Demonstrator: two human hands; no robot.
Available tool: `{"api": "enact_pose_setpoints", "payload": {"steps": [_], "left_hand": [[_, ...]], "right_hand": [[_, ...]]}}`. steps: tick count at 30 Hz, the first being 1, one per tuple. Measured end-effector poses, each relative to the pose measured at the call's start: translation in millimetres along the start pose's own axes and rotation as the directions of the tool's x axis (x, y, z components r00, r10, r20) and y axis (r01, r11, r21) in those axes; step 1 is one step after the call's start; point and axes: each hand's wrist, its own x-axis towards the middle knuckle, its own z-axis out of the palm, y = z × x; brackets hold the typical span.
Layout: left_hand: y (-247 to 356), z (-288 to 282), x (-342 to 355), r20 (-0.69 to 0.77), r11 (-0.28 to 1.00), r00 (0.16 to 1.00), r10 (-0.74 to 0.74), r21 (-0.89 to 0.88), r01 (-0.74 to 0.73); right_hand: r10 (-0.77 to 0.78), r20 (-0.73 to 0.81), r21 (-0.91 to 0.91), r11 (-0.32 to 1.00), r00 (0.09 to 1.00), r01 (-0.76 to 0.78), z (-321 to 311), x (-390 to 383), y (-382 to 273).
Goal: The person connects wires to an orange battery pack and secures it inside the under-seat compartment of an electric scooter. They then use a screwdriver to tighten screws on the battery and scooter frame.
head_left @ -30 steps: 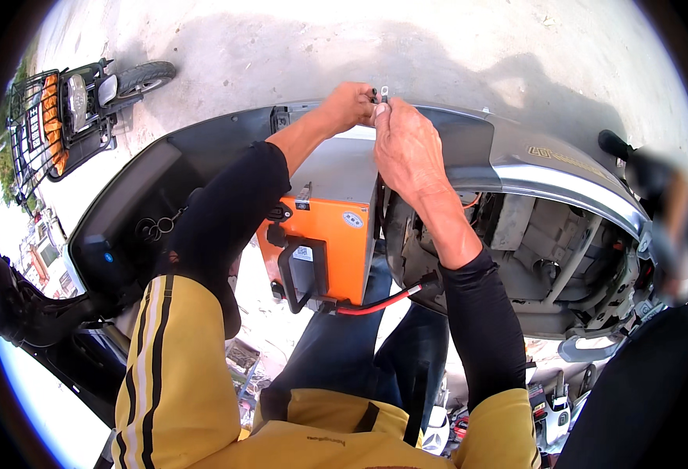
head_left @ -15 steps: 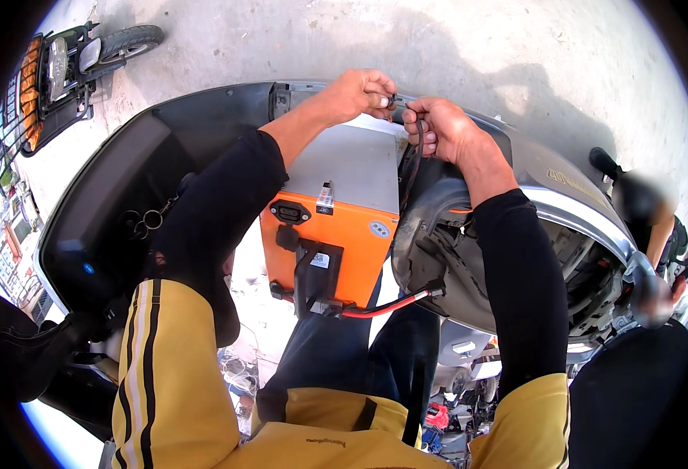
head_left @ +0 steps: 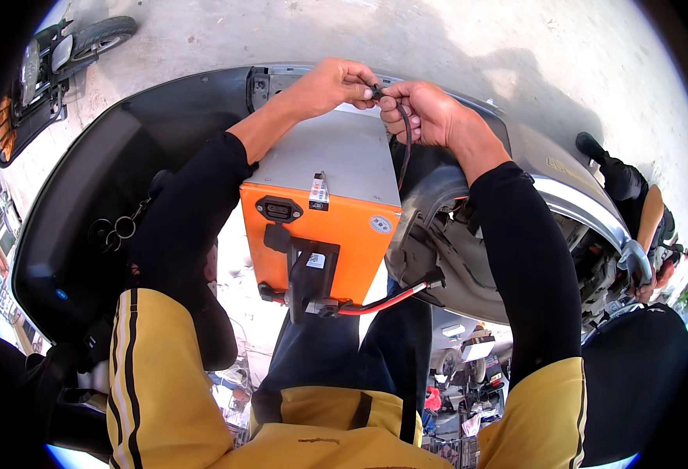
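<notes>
Above an orange battery box (head_left: 320, 234) with a grey lid (head_left: 320, 148), my left hand (head_left: 336, 86) pinches a small dark fitting (head_left: 377, 92) at the end of a dark cable (head_left: 405, 148). My right hand (head_left: 430, 113) is closed on that cable just beside it, with the cable hanging behind the box's right side. The box has a black socket (head_left: 277, 209), a black handle (head_left: 305, 277) and a red cable (head_left: 383, 305) along its bottom front. It sits among a scooter's body panels (head_left: 125, 133); what exactly the fingertips grip is partly hidden.
A parked two-wheeler (head_left: 55, 62) stands upper left on concrete ground (head_left: 281, 31). Keys (head_left: 123, 227) hang in the left panel. Another person (head_left: 625, 180) crouches at the right, an arm near the silver bodywork (head_left: 562, 187). Assorted clutter (head_left: 469, 391) lies below.
My right hand has moved rightward and turned, showing the cable hanging from it. My left hand has shifted up and leftward in the view. The view shifted, bringing more of the other person in.
</notes>
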Motion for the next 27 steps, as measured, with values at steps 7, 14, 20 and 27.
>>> {"api": "enact_pose_setpoints", "payload": {"steps": [7,14,20,27], "left_hand": [[10,6,-4,0.026,0.975,1.000,-0.001,0.222,-0.004],[13,3,-5,0.014,0.965,0.999,0.038,0.260,-0.040],[16,2,-7,0.016,0.949,0.998,0.057,0.310,-0.059],[9,-1,-1,0.015,0.972,1.000,0.010,0.235,-0.014]], "right_hand": [[-0.104,-0.144,0.017,0.994,0.984,0.107,-4,-9,-4],[-0.327,-0.074,0.093,0.938,0.942,0.333,-12,-15,-7],[-0.396,-0.100,0.075,0.912,0.913,0.404,-8,-16,-7],[-0.425,-0.256,-0.202,0.902,0.869,0.382,-7,-13,-7]]}}
